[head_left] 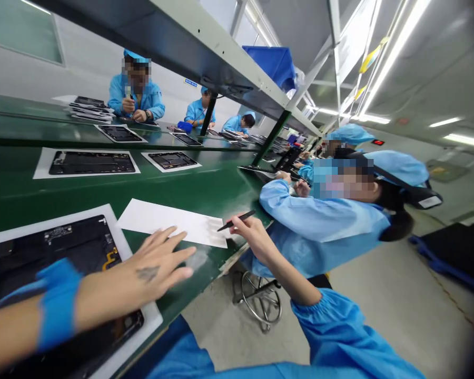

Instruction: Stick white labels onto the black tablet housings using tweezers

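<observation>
My right hand (250, 234) pinches a pair of slim black tweezers (237, 220), seen side-on, with the pointed tip over the right end of a white paper sheet (169, 221). Faint small strips show on that end of the paper. My left hand (158, 266) has its fingers spread and holds nothing; its fingertips are near the paper's lower edge. Under my left forearm lies an opened tablet housing (79, 242) with dark inner parts and an orange flex cable (111, 258), on a white sheet. A blue band (59, 305) wraps my left wrist.
More tablet housings on white sheets lie farther along the green bench (217, 184), including one at the left (92, 162) and a smaller one (173, 160). A co-worker in blue (319, 226) sits close on my right. A metal shelf (174, 47) crosses overhead.
</observation>
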Tool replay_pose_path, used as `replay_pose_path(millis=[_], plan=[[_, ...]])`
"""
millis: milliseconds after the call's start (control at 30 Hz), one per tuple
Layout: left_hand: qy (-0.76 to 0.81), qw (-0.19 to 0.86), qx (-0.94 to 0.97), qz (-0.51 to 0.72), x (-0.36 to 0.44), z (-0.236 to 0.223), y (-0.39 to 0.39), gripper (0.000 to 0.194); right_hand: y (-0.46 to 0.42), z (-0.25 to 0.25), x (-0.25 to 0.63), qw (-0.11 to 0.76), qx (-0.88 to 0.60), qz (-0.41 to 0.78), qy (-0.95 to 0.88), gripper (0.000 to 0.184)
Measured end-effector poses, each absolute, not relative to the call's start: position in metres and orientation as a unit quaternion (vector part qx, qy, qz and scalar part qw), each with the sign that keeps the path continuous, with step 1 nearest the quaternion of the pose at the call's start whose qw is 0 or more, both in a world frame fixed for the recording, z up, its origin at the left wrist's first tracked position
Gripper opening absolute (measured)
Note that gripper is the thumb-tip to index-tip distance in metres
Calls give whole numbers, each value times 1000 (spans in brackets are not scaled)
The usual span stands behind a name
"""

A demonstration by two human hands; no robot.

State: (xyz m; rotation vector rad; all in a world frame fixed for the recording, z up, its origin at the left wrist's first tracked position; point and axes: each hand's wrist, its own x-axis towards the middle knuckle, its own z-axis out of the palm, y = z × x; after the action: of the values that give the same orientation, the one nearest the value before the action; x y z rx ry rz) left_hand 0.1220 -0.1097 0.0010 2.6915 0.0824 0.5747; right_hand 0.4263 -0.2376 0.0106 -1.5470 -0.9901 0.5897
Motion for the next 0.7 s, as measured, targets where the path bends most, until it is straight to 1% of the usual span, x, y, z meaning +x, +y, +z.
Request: replay_pose_path(millis=[133, 200, 400, 600, 700], plan=[[25, 206, 977, 52, 196, 9, -109, 54, -244, 7, 431, 524, -677, 302, -420, 49], [30, 203, 978, 28, 211, 3, -114, 55, -246, 10, 433, 506, -680, 316, -427, 49], [30, 178, 981, 70, 207, -16, -122, 55, -244, 22, 431, 457, -701, 328, -439, 50], [27, 163, 982, 95, 210, -18, -125, 54, -240, 29, 425, 443, -713, 326, -435, 48], [26, 154, 980, 124, 211, -23, -127, 52, -242, 31, 426, 435, -721, 335, -422, 50]])
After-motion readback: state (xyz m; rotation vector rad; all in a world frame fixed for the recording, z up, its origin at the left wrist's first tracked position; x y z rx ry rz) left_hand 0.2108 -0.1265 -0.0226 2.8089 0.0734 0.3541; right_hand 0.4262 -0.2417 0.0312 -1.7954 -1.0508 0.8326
